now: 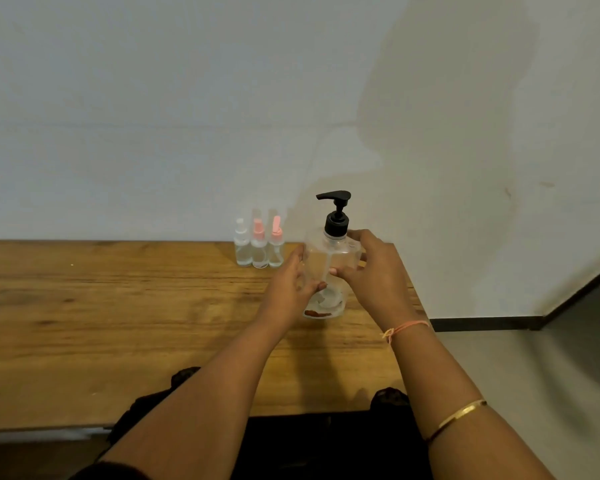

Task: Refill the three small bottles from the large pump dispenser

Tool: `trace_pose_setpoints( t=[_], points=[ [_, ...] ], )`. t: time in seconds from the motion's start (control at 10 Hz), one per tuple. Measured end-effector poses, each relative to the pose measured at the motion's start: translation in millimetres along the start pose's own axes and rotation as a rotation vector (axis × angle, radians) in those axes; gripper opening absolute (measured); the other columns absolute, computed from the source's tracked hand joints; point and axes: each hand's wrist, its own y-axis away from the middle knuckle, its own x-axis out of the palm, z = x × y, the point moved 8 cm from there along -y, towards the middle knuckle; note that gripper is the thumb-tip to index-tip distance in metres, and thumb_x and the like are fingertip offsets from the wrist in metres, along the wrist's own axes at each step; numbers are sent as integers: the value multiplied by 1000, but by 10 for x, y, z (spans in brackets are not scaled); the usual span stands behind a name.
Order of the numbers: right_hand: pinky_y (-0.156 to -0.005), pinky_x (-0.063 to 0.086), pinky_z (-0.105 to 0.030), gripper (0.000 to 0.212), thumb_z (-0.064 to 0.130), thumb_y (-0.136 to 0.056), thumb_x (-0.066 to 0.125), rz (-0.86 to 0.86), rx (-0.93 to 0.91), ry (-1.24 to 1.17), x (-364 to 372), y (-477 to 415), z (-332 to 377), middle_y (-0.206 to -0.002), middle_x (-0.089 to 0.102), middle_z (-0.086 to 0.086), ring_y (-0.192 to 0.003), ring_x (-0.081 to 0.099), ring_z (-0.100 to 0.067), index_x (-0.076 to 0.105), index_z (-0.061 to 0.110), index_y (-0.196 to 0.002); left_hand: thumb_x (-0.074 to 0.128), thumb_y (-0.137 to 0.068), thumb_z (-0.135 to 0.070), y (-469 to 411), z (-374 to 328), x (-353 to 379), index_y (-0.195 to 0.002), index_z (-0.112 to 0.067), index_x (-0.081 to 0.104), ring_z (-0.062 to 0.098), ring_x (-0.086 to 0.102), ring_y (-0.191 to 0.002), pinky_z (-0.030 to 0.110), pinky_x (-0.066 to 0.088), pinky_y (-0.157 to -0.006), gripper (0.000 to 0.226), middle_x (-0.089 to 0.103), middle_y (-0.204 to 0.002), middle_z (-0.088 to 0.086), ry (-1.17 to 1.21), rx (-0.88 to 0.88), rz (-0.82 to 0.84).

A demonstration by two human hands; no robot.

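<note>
The big pump dispenser (326, 258) stands tall on the wooden table (118, 306) with the left hand (291, 284) and right hand (373, 268) both wrapped round its sides, and the three small bottles (259, 251) wait just left of it, closest to the left hand

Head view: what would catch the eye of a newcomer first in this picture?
First, the large clear plastic dispenser with a black pump, upright near the right end of the brown wooden table, gripped from either side by the left hand and the right hand. Next, the three small clear bottles, two with pink caps, in a row just to its left by the pale wall.
</note>
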Motion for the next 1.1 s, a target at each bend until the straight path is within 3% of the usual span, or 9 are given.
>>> trace_pose_setpoints(
  t=[0.1,0.3,0.4,0.7,0.9,1.0,1.1],
  points=[
    [-93,50,-41,60,16,-72,79,-21,-32,-15,78,-105,-29,-123,60,-2,-114,55,-20,52,20,-126,63,-86,-5,-96,35,-36,-138,-23,36,-19,46,-83,1,42,-70,61,41,-100,-37,-1,11,-23],
    [-98,48,-41,61,14,-74,76,-18,-68,-57,186,-270,-88,-129,55,-1,-118,52,-19,50,21,-129,63,-87,-10,-256,119,-75,-146,-21,25,6,39,-122,27,39,-101,71,38,-140,-10,23,-2,-29],
    [-99,47,-41,62,14,-75,75,-26,-97,-53,211,-318,-95,-130,53,-1,-120,51,-18,49,21,-130,64,-87,-14,-328,175,-83,-147,-24,25,17,40,-131,42,41,-105,72,38,-146,-3,0,3,-38],
    [-100,46,-41,66,14,-76,75,-25,-127,-37,269,-369,-149,-132,52,1,-122,49,-17,45,23,-134,62,-88,-14,-380,198,-79,-147,-25,20,11,36,-131,43,38,-108,73,34,-149,-2,-9,37,-28],
    [-99,47,-36,90,15,-77,75,26,-94,-52,351,-316,-261,-137,44,3,-120,48,-14,20,38,-145,64,-87,-16,-364,192,-79,-148,-26,14,15,36,-135,45,41,-106,80,35,-149,0,-44,57,-38],
    [-94,49,-32,102,12,-76,75,35,-10,-180,378,-310,-346,-137,44,3,-112,51,-12,6,37,-147,66,-86,-15,-333,211,-105,-149,-25,11,15,31,-135,46,39,-107,84,30,-151,2,-41,60,-48],
    [-98,47,-40,107,12,-75,77,16,85,-208,366,-275,-416,-140,42,-3,-118,49,-18,1,33,-148,68,-84,-15,-291,259,-140,-148,-32,2,22,28,-139,48,38,-107,93,27,-153,4,-65,25,-48]
  ],
)
